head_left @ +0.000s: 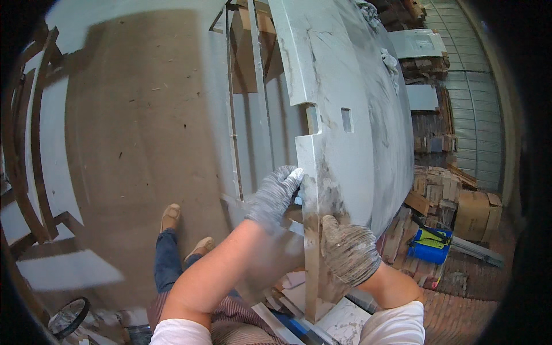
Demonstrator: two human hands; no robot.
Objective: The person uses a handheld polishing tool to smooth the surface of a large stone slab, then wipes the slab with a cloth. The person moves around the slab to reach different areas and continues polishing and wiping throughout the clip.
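Observation:
A pale grey-white slab (368, 123) with dark smudges runs away from me, with a notch in its left edge and a small rectangular hole beside it. My left hand (275, 194), in a grey knit glove, is at the slab's near left edge with its fingers closed against the rim. A white patch shows at its fingertips; I cannot tell whether it is on the glove or a separate thing. On the smudged near part rests my right hand (351, 253) in a dirty striped glove, thumb forward, the other fingers curled. Whatever is under that palm is hidden.
A metal frame (260, 86) stands left of the slab, with a cardboard box (244, 49) behind it. Dark frame bars (37, 144) rise at far left. On the right are stacked wood pieces (440, 187), a blue container (430, 246) and a carton (477, 215).

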